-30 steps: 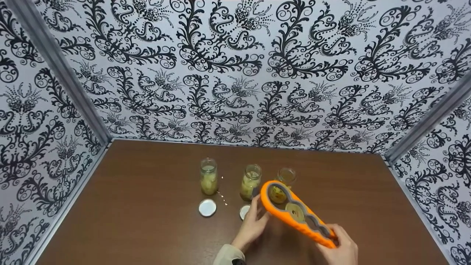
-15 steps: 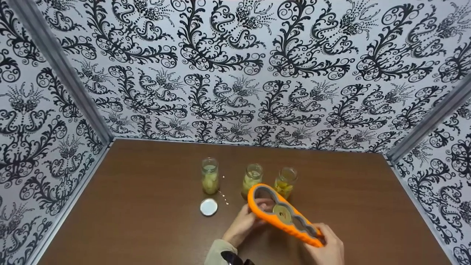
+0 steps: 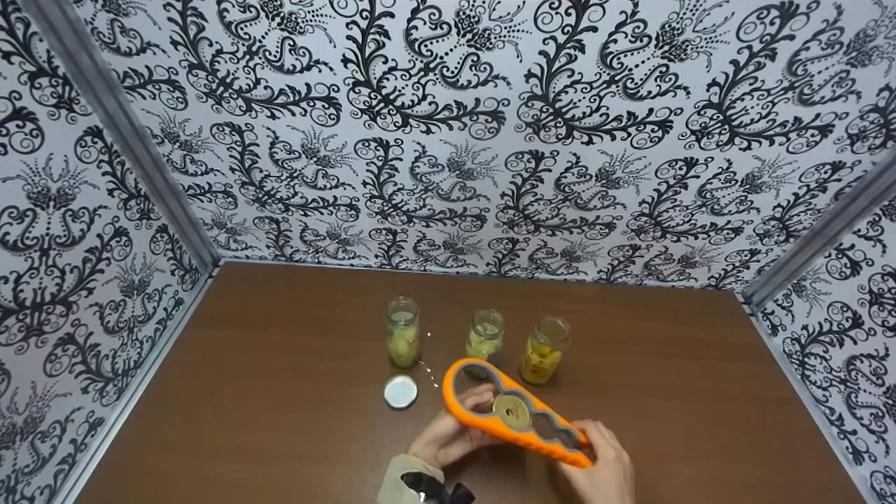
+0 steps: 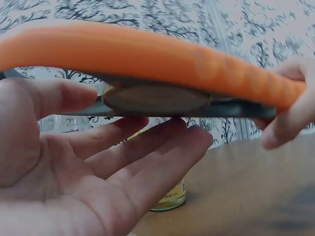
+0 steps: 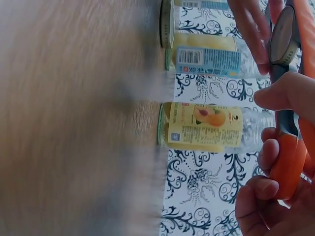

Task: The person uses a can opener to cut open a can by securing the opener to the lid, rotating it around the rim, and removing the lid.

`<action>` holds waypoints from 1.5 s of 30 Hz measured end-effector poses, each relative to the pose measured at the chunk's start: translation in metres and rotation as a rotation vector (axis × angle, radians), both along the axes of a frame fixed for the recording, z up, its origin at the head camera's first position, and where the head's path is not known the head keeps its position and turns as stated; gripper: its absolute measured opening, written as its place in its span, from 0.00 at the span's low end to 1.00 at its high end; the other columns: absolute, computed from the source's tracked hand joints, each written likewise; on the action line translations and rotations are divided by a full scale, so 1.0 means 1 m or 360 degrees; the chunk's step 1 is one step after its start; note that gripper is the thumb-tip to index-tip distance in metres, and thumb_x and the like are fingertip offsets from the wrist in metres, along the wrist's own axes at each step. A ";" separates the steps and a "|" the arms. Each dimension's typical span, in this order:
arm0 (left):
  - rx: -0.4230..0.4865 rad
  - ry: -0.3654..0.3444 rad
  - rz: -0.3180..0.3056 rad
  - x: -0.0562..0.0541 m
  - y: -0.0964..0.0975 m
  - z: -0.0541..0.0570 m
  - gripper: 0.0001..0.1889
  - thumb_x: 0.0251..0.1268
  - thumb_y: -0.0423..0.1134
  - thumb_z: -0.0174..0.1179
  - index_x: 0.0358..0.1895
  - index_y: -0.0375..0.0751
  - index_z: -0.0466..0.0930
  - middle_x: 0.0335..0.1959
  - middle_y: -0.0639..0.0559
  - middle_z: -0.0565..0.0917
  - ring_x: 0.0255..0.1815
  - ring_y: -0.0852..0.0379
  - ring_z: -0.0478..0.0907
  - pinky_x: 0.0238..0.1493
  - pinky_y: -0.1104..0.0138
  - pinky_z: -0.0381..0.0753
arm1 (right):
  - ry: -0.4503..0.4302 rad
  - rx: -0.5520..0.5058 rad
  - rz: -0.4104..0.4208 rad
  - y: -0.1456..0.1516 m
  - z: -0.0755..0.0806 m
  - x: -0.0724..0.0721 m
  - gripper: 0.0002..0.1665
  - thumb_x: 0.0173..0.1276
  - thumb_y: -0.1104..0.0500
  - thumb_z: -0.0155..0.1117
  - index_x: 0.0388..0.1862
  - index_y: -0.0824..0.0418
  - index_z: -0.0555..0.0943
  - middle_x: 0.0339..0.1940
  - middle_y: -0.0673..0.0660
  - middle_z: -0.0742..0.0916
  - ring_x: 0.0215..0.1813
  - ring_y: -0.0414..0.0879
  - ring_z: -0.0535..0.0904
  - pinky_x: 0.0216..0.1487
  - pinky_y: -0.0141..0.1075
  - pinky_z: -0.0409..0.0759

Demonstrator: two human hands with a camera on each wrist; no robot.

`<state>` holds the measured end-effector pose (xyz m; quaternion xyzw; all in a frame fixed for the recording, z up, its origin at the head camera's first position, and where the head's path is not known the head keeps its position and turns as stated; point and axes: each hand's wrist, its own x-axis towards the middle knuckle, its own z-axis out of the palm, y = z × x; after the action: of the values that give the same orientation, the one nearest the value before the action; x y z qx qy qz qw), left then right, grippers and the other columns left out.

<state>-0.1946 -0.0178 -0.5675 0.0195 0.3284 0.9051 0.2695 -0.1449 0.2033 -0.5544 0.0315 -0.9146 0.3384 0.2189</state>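
My right hand [image 3: 603,465] grips the narrow end of an orange jar opener [image 3: 535,439] with grey-lined openings of stepped sizes. A round gold jar lid [image 3: 513,413] sits in one of its middle openings. My left hand [image 3: 444,437] is beneath the opener's wide end. In the left wrist view its fingers [image 4: 162,152] are extended under the lid [image 4: 156,100], fingertips at or close to the underside; contact is unclear. Behind stand three lidless glass jars: a tall left one [image 3: 403,343], a middle one [image 3: 485,336] partly hidden by the opener, and a yellow-labelled right one [image 3: 540,360].
A white lid [image 3: 400,392] lies in front of the left jar. Small pale drops [image 3: 429,379] dot the brown table [image 3: 280,392] beside it. Patterned walls [image 3: 448,140] enclose the table's back and sides. Another lid [image 5: 168,23] shows near the blue-labelled jar [image 5: 209,60].
Both hands and the jar opener have moved left and slightly toward the person, the lid still in the opener. The left hand has passed beneath the opener. The right jar is now uncovered.
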 end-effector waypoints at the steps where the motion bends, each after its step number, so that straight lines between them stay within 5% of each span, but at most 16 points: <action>1: 0.0023 -0.0011 -0.0003 0.000 0.000 0.000 0.14 0.70 0.38 0.51 0.56 0.42 0.68 0.51 0.49 0.77 0.49 0.49 0.78 0.55 0.45 0.72 | 0.0012 0.0015 0.0002 -0.001 0.000 0.000 0.25 0.33 0.70 0.79 0.33 0.54 0.82 0.31 0.45 0.82 0.33 0.40 0.76 0.31 0.37 0.77; 5: 0.0110 -0.0029 -0.0036 0.002 0.003 0.002 0.19 0.71 0.39 0.48 0.62 0.41 0.61 0.54 0.44 0.77 0.55 0.43 0.75 0.59 0.39 0.66 | 0.0033 0.0037 -0.0001 -0.003 0.002 -0.002 0.26 0.33 0.69 0.79 0.34 0.54 0.82 0.31 0.45 0.82 0.33 0.41 0.76 0.31 0.38 0.77; 12: 0.0197 -0.0087 -0.0006 0.004 0.006 0.004 0.12 0.71 0.39 0.48 0.55 0.46 0.66 0.54 0.43 0.74 0.56 0.31 0.73 0.59 0.42 0.66 | -0.0057 -0.0037 0.0016 -0.006 0.003 -0.003 0.26 0.34 0.71 0.78 0.36 0.55 0.82 0.33 0.46 0.81 0.36 0.43 0.76 0.33 0.36 0.78; 21: 0.0237 -0.0096 -0.0021 0.004 0.003 0.007 0.19 0.71 0.41 0.49 0.61 0.41 0.62 0.55 0.42 0.73 0.56 0.45 0.72 0.60 0.46 0.67 | 0.0141 -0.0043 0.0109 -0.007 0.006 -0.005 0.29 0.28 0.73 0.76 0.36 0.59 0.81 0.33 0.48 0.81 0.36 0.43 0.72 0.37 0.35 0.74; 28: 0.0266 0.0099 -0.0020 0.001 0.003 0.006 0.14 0.63 0.39 0.62 0.50 0.43 0.77 0.49 0.51 0.79 0.49 0.55 0.76 0.58 0.53 0.70 | 0.0025 -0.0082 0.0075 -0.001 0.020 -0.005 0.30 0.30 0.75 0.76 0.39 0.61 0.81 0.35 0.47 0.81 0.38 0.42 0.71 0.35 0.35 0.78; 34: 0.0082 0.0222 -0.0037 -0.016 0.007 0.006 0.19 0.59 0.36 0.65 0.53 0.39 0.76 0.44 0.50 0.80 0.40 0.60 0.77 0.48 0.67 0.72 | 0.0085 -0.0059 0.0029 0.011 0.028 -0.004 0.32 0.28 0.77 0.75 0.39 0.62 0.81 0.34 0.48 0.81 0.38 0.41 0.70 0.35 0.32 0.76; 39: -0.0125 0.0485 -0.0073 -0.023 0.011 0.006 0.22 0.60 0.23 0.58 0.59 0.23 0.70 0.52 0.42 0.78 0.48 0.55 0.76 0.52 0.66 0.73 | 0.0115 -0.0078 -0.0025 0.019 0.029 -0.004 0.32 0.28 0.77 0.76 0.39 0.63 0.81 0.35 0.49 0.81 0.38 0.40 0.70 0.37 0.27 0.74; 45: -0.0713 0.0753 0.0027 -0.029 0.028 0.009 0.21 0.55 0.22 0.62 0.54 0.20 0.74 0.49 0.33 0.81 0.41 0.61 0.79 0.44 0.71 0.75 | 0.0187 -0.0108 -0.0064 0.026 0.026 -0.004 0.31 0.27 0.77 0.75 0.38 0.65 0.81 0.34 0.51 0.81 0.38 0.37 0.70 0.38 0.20 0.69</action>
<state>-0.2238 0.0105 -0.5586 0.1667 0.5732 0.7828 0.1756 -0.1493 0.2290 -0.5287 0.0255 -0.8886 0.3623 0.2801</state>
